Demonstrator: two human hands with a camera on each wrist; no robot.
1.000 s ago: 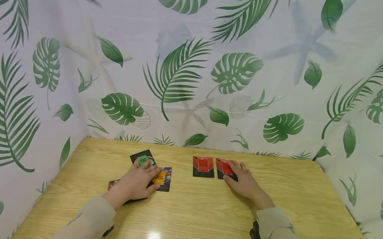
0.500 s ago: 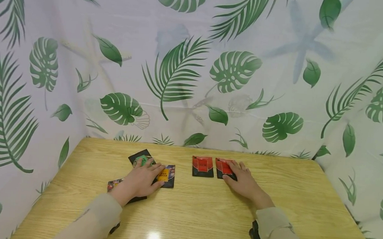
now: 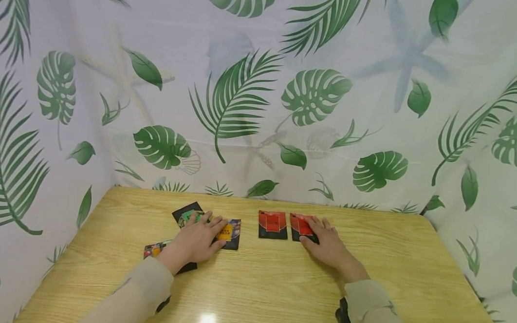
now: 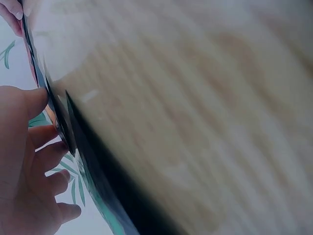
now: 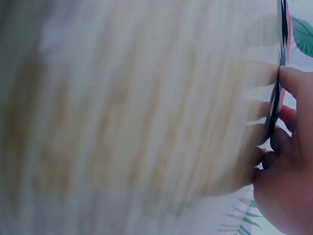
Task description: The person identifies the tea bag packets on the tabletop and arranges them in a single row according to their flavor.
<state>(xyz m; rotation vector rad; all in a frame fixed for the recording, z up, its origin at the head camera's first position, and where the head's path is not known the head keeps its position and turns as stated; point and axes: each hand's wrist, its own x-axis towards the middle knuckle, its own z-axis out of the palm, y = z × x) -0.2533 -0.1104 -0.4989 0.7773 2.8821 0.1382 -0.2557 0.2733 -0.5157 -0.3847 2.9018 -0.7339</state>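
My left hand [image 3: 198, 240] lies over a small flat packet with a yellow label [image 3: 233, 234], its extended fingers touching it. Partly under that hand is a packet with a green label [image 3: 187, 213], tilted on the table. Another dark, colourful packet [image 3: 152, 250] lies below the left wrist, mostly covered. My right hand [image 3: 329, 243] rests its fingers on a red and black packet [image 3: 298, 224]. Beside it, to the left, sits a matching red packet [image 3: 272, 225]. In the left wrist view, thumb and fingertips meet the edge of a thin packet [image 4: 58, 110].
A wooden table [image 3: 251, 293] carries all the packets. White cloth with green leaf prints [image 3: 244, 107] hangs behind it and at both sides. A dark wrist-worn device [image 3: 343, 313] shows under the right sleeve.
My left hand has slid the yellow-label packet to the right and slightly away, towards the red packets. The right hand has stayed on its red packet.
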